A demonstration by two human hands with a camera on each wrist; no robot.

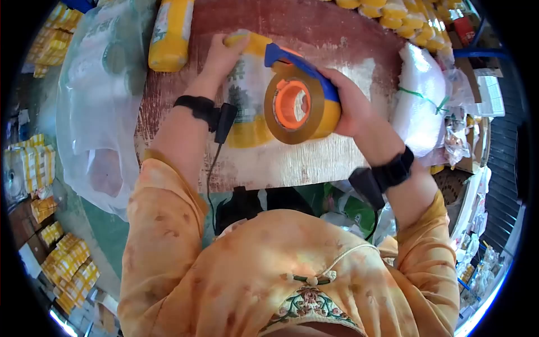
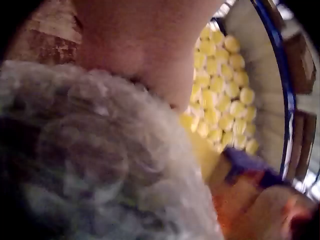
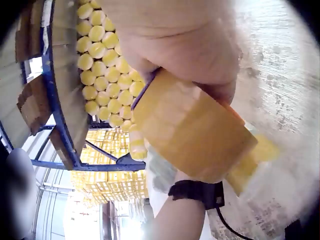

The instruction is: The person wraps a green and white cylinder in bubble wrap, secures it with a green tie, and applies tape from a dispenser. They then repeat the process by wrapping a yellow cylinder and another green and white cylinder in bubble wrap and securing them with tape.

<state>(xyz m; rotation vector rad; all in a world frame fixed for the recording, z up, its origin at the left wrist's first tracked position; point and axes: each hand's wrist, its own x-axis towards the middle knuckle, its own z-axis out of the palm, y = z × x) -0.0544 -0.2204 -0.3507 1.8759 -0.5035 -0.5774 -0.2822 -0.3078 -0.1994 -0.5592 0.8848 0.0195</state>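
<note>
My left hand (image 1: 222, 59) grips the far yellow end of a bubble-wrapped package (image 1: 244, 101) with yellow tape at both ends, lying on the worn reddish table (image 1: 224, 22). Clear bubble wrap over the package (image 2: 100, 150) fills much of the left wrist view. In my right hand (image 1: 349, 104) is a blue tape dispenser (image 1: 328, 84) carrying a thick roll of tan packing tape (image 1: 297, 136) on an orange hub (image 1: 285, 115). The dispenser tilts over the package's right side, its blue head toward the package's far end. The tape roll (image 3: 190, 130) hides part of the package in the right wrist view.
Another yellow-wrapped package (image 1: 171, 33) lies at the table's far left. Clear plastic sheeting (image 1: 84, 112) hangs along the left edge. A bubble-wrap bundle tied with green string (image 1: 418, 106) stands at the right. Yellow-ended packages (image 3: 105, 55) are stacked behind, beside a blue-framed rack (image 3: 57, 100).
</note>
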